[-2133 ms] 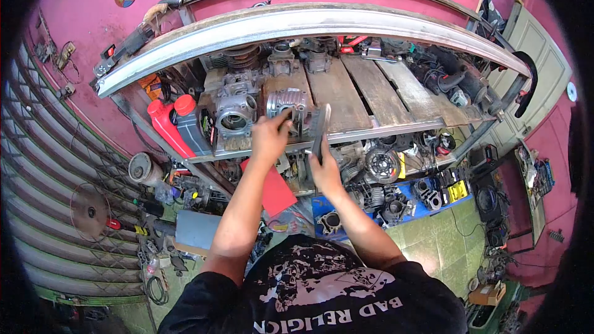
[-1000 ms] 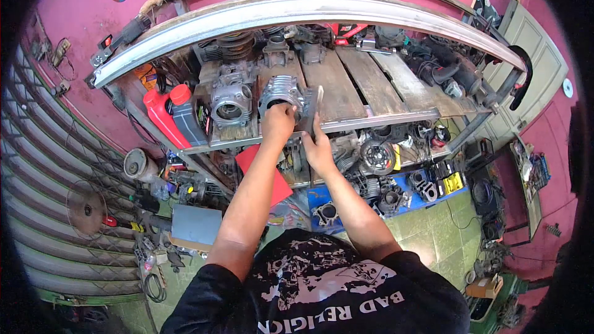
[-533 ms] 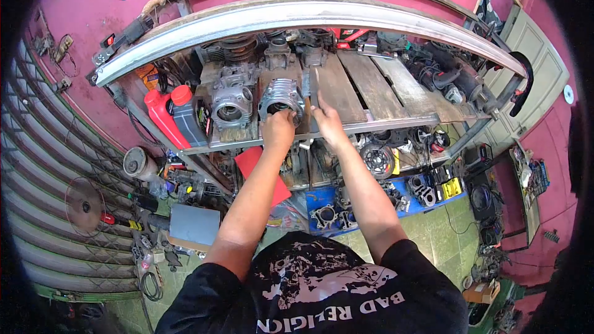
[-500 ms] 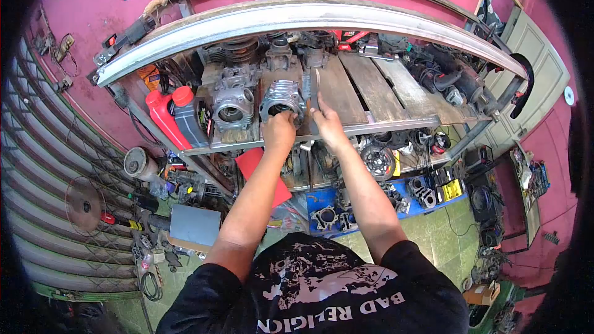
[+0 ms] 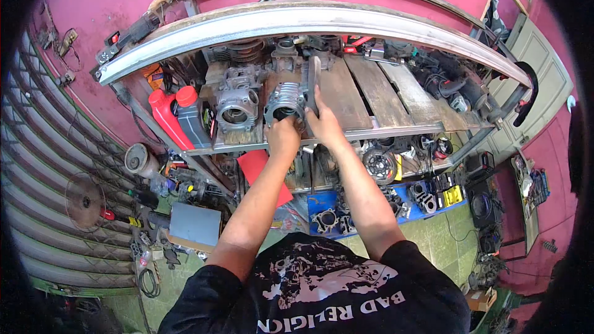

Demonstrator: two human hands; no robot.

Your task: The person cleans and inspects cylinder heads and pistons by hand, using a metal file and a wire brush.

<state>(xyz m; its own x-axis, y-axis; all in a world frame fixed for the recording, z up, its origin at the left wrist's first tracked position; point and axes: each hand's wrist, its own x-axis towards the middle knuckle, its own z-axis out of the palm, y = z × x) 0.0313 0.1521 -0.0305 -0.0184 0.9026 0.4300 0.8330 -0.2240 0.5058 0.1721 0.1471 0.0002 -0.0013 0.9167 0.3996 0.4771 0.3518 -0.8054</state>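
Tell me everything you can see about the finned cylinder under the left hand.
The finned cylinder is a dull grey metal engine part with stacked cooling fins round a wide dark bore. It lies on its side on the wooden shelf, bore facing the person. The left hand grips its near rim; the right hand holds a flat metal plate on edge close beside it.

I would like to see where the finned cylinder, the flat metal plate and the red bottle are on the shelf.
finned cylinder [image 5: 284, 98]: head view, on its ribbed top side.
flat metal plate [image 5: 315, 77]: head view, upper part of its edge.
red bottle [image 5: 168, 125]: head view, middle of its body.
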